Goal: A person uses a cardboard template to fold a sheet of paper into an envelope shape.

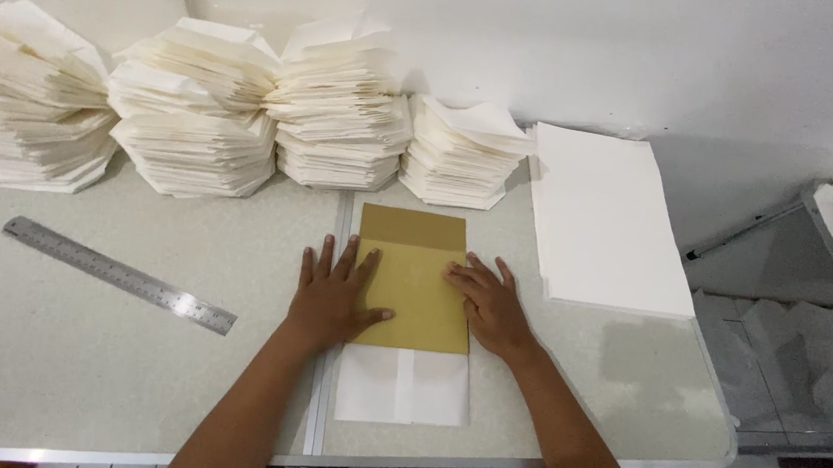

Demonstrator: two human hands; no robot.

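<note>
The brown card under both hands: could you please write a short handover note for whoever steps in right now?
Left hand: flat, open, pressing the brown card at its left edge.
Right hand: flat, open, on the card's right edge.
The card lies on a white folded sheet, which sticks out below it, near the table front.
Done: four stacks of folded paper along the wall.
Left: a pile of flat sheets to the right.
Steel ruler lies untouched at left.

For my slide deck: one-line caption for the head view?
Left hand and right hand press a tan card onto white paper.
</note>
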